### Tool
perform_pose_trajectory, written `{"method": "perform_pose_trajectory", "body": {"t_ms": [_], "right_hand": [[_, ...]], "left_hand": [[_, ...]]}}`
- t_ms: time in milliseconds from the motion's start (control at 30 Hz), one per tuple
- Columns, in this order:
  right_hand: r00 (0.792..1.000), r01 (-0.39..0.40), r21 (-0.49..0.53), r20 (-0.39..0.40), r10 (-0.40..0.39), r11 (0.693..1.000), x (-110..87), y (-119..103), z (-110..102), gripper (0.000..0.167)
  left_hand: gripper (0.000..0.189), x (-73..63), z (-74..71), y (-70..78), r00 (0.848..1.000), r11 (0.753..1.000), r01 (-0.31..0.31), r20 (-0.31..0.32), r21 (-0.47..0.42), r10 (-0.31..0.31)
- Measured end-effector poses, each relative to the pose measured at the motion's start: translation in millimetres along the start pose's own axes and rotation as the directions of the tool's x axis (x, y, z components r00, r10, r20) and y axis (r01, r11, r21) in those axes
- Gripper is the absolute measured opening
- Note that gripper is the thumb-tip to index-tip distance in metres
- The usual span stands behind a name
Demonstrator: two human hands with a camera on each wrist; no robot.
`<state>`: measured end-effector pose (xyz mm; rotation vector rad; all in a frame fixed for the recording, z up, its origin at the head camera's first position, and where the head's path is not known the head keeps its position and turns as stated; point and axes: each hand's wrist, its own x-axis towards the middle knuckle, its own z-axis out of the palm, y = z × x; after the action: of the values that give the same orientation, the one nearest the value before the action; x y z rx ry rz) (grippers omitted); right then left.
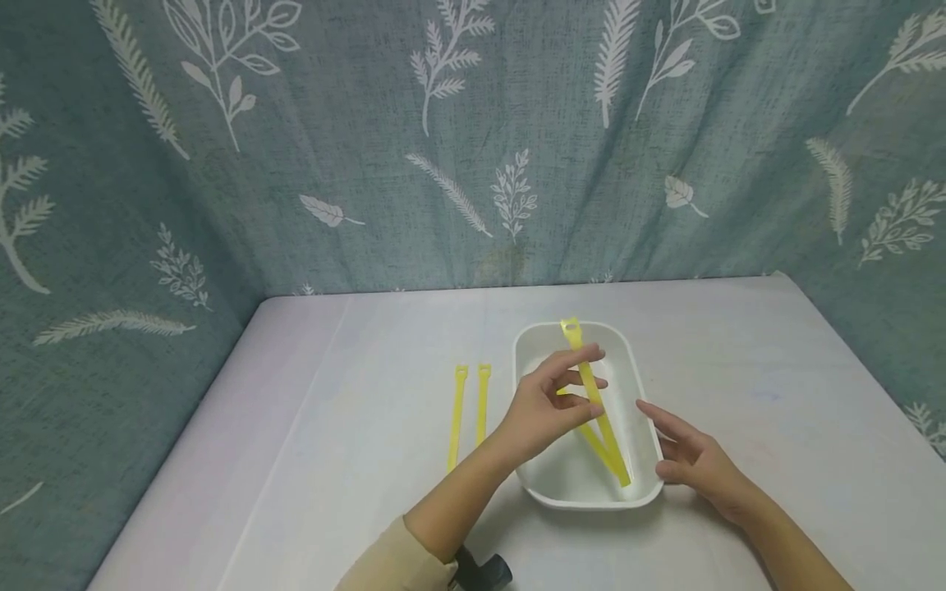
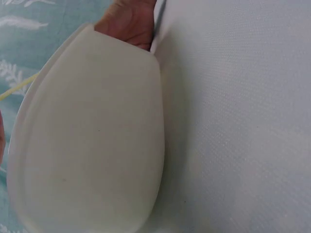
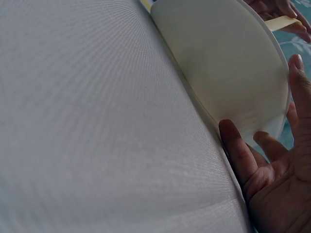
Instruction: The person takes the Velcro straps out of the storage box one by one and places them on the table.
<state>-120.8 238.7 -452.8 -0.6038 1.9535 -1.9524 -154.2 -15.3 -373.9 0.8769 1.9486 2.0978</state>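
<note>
My left hand [image 1: 550,406] is over the white plastic tub [image 1: 543,490], pinching a yellow hook-and-loop cable tie [image 1: 606,427] between thumb and fingers. The tie slants, its slotted head at the tub's far rim and its tail low inside. Another yellow cable tie [image 1: 595,445] lies in the tub, partly hidden behind the hand. At the tub's right side, my right hand [image 1: 698,464] rests with relaxed fingers against the wall. In the right wrist view, its fingers [image 3: 238,150] spread along the outside of the tub [image 3: 223,63]. The left wrist view mostly shows the tub's outer wall [image 2: 97,131].
Two more yellow cable ties, a left one [image 1: 456,414] and a right one [image 1: 483,402], lie side by side left of the tub, partly behind the left forearm. A white cloth covers the table [image 1: 355,427]. Leaf-patterned green curtains [image 1: 355,148] stand behind and at both sides.
</note>
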Motion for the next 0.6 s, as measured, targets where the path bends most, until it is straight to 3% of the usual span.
{"method": "perform_pose_trajectory", "body": {"t_ms": [233, 600], "right_hand": [[1.000, -0.026, 0.011, -0.008, 0.026, 1.000, -1.4, 0.3, -1.8, 0.066], [1.000, -0.016, 0.013, 0.005, 0.016, 1.000, -0.2, -0.9, -1.7, 0.066]], "left_hand": [[0.031, 0.5, 5.0, -6.1, 1.000, 0.999, -0.011, 0.013, -0.031, 0.012], [0.029, 3.5, 10.4, -7.5, 0.999, 0.999, 0.012, -0.047, -0.053, -0.015]]}}
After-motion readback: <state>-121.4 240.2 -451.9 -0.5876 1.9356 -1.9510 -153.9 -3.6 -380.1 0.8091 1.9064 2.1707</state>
